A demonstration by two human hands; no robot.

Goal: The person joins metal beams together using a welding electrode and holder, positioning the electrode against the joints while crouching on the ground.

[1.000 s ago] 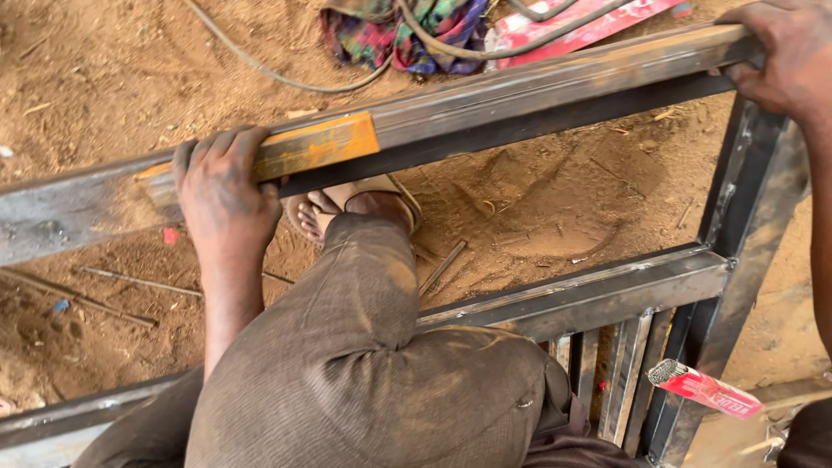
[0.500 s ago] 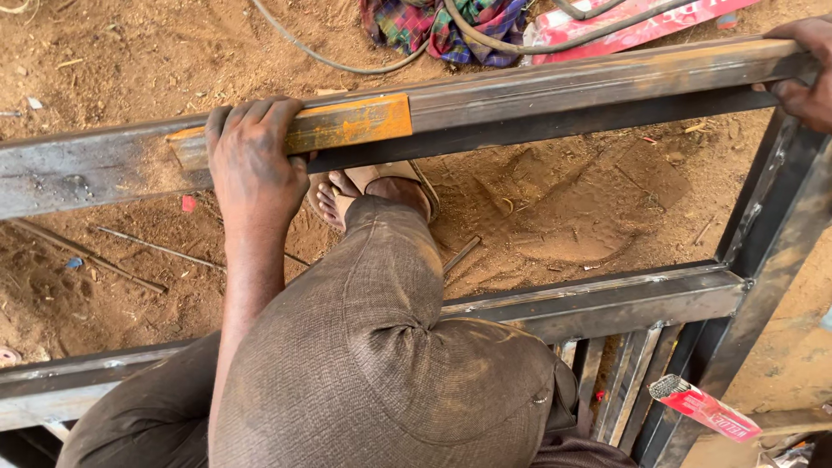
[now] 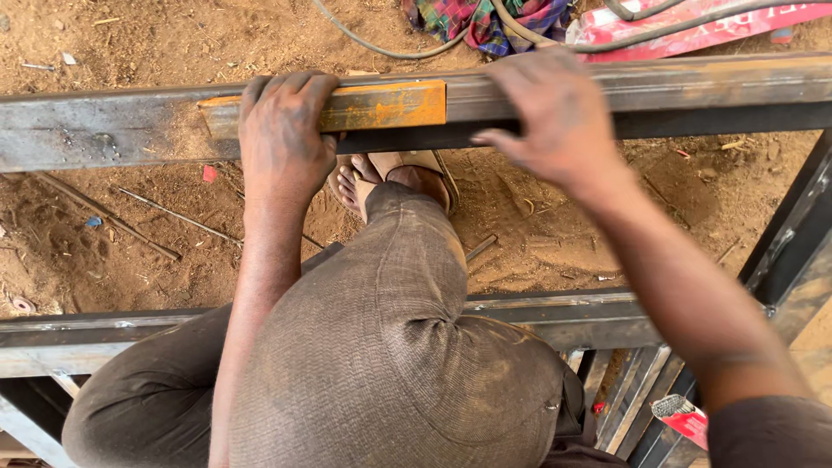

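A long grey steel bar of a metal frame runs across the top, over sandy ground. A short rusty orange steel piece lies along the bar's top face. My left hand presses down on the orange piece's left part, fingers curled over the bar's far edge. My right hand rests on the bar just right of the orange piece, fingers spread over it. My bent knee in brown trousers and my sandalled foot are under the bar.
A second frame rail crosses lower down, and a dark upright joins it at right. Cables, a plaid cloth and a red flat object lie beyond the bar. Thin rods lie on the sand at left.
My right hand has come in from the frame's far right corner to the bar beside the orange piece. The left hand has kept its hold; the view has shifted.
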